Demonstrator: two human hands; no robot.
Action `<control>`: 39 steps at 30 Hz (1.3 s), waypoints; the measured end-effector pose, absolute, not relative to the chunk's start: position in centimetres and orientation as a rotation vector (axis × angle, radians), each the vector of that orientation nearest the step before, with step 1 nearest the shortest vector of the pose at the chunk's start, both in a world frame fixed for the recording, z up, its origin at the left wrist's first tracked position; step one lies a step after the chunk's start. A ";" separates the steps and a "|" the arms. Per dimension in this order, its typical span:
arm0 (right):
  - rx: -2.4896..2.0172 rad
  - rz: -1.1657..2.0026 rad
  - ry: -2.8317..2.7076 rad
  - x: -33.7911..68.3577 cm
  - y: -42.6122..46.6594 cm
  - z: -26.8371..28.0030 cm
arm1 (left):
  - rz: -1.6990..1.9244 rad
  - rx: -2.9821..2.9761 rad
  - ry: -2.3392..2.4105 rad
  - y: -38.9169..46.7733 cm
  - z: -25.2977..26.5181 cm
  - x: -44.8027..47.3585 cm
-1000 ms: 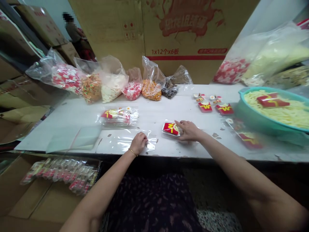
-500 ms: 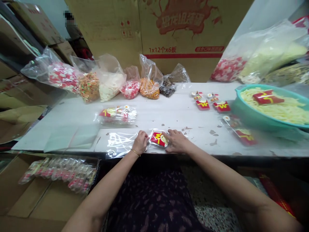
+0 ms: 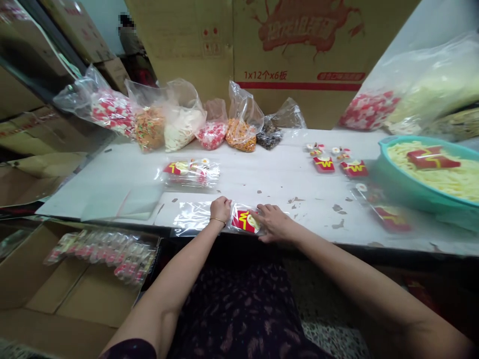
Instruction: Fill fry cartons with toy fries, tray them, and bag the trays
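At the table's front edge lies a clear plastic bag (image 3: 192, 217), its flat glossy part stretching left. Close beside it, between my hands, is a red fries-box-shaped piece with a yellow zigzag (image 3: 241, 221) under clear plastic. My left hand (image 3: 220, 211) is closed, thumb and fingers pinching the bag's edge at the red piece's left side. My right hand (image 3: 276, 223) lies palm down with fingers stretched out, the fingertips touching the red piece's right side. Whatever is beneath the right palm is hidden.
Filled packets (image 3: 192, 172) are stacked behind my left hand. Bags of small candy-like pieces (image 3: 241, 134) line the back. A turquoise basin (image 3: 396, 184) of pale strips stands right, near more red pieces (image 3: 354, 168). An open carton (image 3: 75, 309) holding packets sits lower left.
The view has swung slightly left, so the table's things appear farther right. Both hands stay at the bag and the red piece, with little other movement.
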State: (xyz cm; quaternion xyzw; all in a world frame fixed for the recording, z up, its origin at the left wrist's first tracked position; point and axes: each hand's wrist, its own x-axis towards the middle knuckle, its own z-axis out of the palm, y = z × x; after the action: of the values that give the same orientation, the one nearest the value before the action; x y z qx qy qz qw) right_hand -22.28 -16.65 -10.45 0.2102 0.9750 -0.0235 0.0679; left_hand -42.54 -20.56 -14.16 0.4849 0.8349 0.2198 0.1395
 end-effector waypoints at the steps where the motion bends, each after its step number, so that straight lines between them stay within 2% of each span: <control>1: 0.603 -0.065 2.936 -22.4 -16.5 -10.4 | 0.637 1.437 2.405 -20.6 -14.2 -42.7; 7: 0.451 -0.045 2.921 -23.6 -15.3 -9.8 | 0.441 1.673 2.341 -20.9 -13.9 -44.3; 16: 0.393 -0.099 2.929 -25.2 -15.9 -9.4 | 0.523 1.445 2.468 -21.4 -14.0 -44.6; 25: 0.406 -0.183 2.948 -25.5 -14.6 -10.1 | 0.625 1.763 2.064 -23.3 -13.7 -47.4; 30: 0.408 -0.230 2.949 -26.6 -14.2 -10.3 | 0.341 1.937 1.734 -23.0 -11.6 -47.8; 35: 0.403 -0.352 2.891 -27.1 -13.8 -9.9 | 0.066 1.982 1.741 -21.1 -10.3 -47.5; 39: 0.487 -0.443 3.014 -27.1 -14.2 -9.5 | 0.037 2.041 1.739 -20.8 -10.2 -47.5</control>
State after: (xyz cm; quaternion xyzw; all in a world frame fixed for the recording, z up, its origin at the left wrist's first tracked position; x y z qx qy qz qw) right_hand -27.06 -14.17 -9.50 0.1577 0.9766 -0.1436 0.0283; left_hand -47.51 -20.76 -10.18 0.7410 0.6314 0.0133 0.2282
